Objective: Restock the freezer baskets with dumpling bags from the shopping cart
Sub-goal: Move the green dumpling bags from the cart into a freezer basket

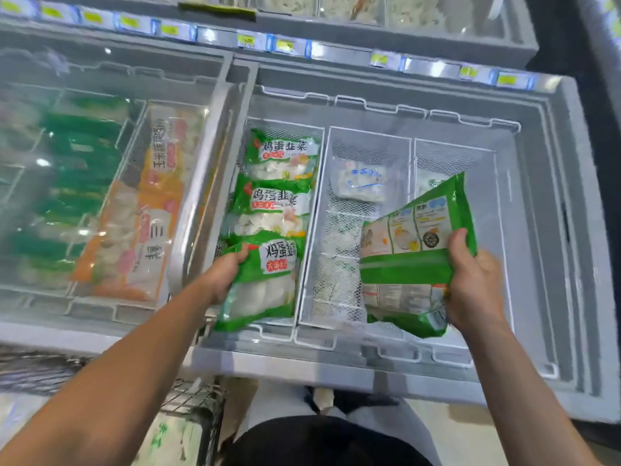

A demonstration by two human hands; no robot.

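My left hand (225, 275) grips the left edge of a green dumpling bag (265, 284) lying face up at the near end of the left white wire basket (311, 230). Two more green bags (280, 156) lie behind it in that basket. My right hand (472, 280) holds a second green dumpling bag (413, 250), back side up and tilted, above the middle basket (336, 264) and the right basket (453, 153). A pale bag (361, 181) lies at the far end of the middle basket. The shopping cart (188, 408) shows at the bottom left, wire mesh only.
The open chest freezer's grey rim (336, 361) runs across in front of me. To the left, a closed glass lid (100, 183) covers orange and green bags. Price tags (289, 47) line the far edge. My legs stand against the freezer front.
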